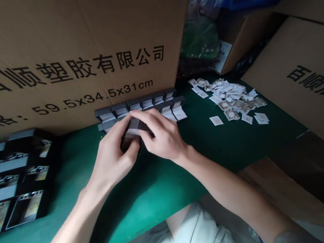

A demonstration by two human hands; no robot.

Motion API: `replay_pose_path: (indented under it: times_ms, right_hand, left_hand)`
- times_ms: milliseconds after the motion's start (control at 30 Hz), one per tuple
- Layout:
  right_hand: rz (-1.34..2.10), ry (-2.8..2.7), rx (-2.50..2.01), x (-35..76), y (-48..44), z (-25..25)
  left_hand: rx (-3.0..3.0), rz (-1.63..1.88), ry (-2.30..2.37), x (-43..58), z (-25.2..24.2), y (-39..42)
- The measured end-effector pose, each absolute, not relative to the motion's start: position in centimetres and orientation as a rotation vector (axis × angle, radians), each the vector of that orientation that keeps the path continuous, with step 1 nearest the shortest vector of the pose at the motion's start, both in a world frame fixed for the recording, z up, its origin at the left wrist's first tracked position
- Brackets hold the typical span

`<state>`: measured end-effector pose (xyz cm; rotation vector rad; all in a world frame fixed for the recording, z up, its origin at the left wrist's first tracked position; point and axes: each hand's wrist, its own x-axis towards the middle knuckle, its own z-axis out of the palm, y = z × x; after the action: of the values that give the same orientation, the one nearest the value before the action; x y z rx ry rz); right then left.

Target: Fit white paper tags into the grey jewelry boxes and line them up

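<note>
Now my left hand (109, 154) and my right hand (162, 135) clasp a small dark-grey box (134, 128) between them, my fingers curled firmly around its matte sides. It sits over the green mat (155, 182), just in front of two rows of open grey boxes (139, 108) with white inserts. Loose white cards (230, 98) lie scattered to my right, a black tray (17, 176) of packaged items sits to my left, and a printed cardboard carton (50, 44) blocks the far edge.

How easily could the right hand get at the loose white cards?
Probably: only green mat lies between the right hand and the white cards, though it would likely first let go of the dark box it holds with the left hand.
</note>
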<state>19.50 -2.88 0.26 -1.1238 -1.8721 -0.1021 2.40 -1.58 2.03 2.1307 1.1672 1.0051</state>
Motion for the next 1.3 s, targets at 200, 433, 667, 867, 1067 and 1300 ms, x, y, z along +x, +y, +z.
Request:
replay_pose_path:
  times_ms: [200,433,667,867,1067,1300]
  right_hand:
    - [-0.174,-1.847,-1.039,19.4,-3.0,0.3]
    - [-0.106,-1.855,-1.064,19.5,-3.0,0.1]
    - [-0.118,-1.776,-1.035,19.4,-3.0,0.0]
    - [-0.122,-1.758,-1.104,19.3,-3.1,0.2]
    - [-0.115,-1.786,-1.102,19.1,-3.1,0.1]
    - [-0.113,-1.798,-1.075,19.0,-3.2,-0.1]
  left_hand:
    - [2.054,1.032,1.153,2.4,1.8,-1.5]
    - [2.015,1.086,1.207,2.6,1.9,-1.8]
    - [1.882,1.111,1.237,2.9,2.0,-1.9]
    - [1.857,1.168,1.199,2.9,2.3,-1.7]
    - [1.941,1.145,1.242,3.1,2.6,-2.0]
    - [1.704,1.147,1.080,3.3,2.6,-1.8]
